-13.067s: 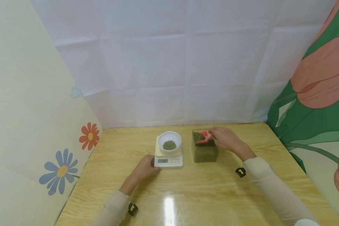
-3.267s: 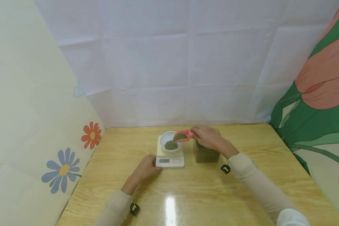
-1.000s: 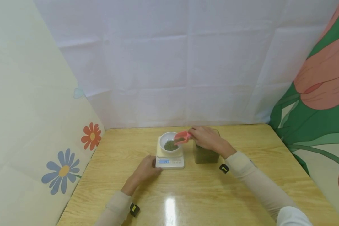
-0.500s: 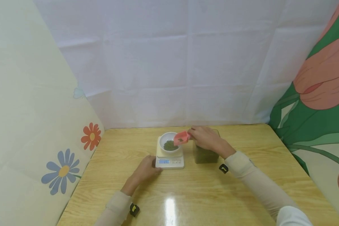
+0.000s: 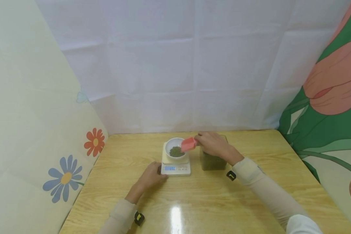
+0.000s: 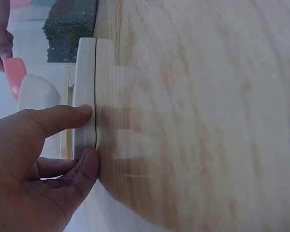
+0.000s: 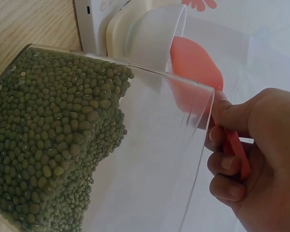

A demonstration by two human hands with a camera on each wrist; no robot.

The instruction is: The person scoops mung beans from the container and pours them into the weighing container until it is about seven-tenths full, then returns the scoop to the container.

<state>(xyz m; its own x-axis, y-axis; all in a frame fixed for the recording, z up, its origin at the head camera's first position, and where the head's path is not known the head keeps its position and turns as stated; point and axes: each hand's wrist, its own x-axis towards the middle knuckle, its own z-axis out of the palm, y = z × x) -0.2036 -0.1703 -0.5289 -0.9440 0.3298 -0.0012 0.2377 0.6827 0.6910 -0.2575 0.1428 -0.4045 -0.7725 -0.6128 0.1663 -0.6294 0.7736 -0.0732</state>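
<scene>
My right hand point(image 5: 212, 143) grips the handle of a red scoop point(image 5: 188, 144), its fingers curled round it in the right wrist view. The scoop tilts over the right rim of a white bowl point(image 5: 170, 145), and no beans show in it. Green mung beans point(image 5: 175, 151) lie in the bowl, which stands on a white kitchen scale point(image 5: 182, 169) with a lit display. At the scale's front left corner my left hand point(image 5: 150, 174) holds it. In the left wrist view, its thumb point(image 6: 75, 117) presses the side and its fingers bend round the corner.
Right of the scale stands a clear square container point(image 5: 213, 163), partly under my right hand. Many mung beans point(image 7: 48, 130) fill its lower part. The wooden table point(image 5: 204, 201) ends at a white cloth point(image 5: 152, 97) behind; flowered cloths hang at both sides.
The scoop went from the container to the bowl, loaded with beans, then tipped and emptied. The bowl's bean pile has grown, and the display has lit up. My left hand stays at the scale.
</scene>
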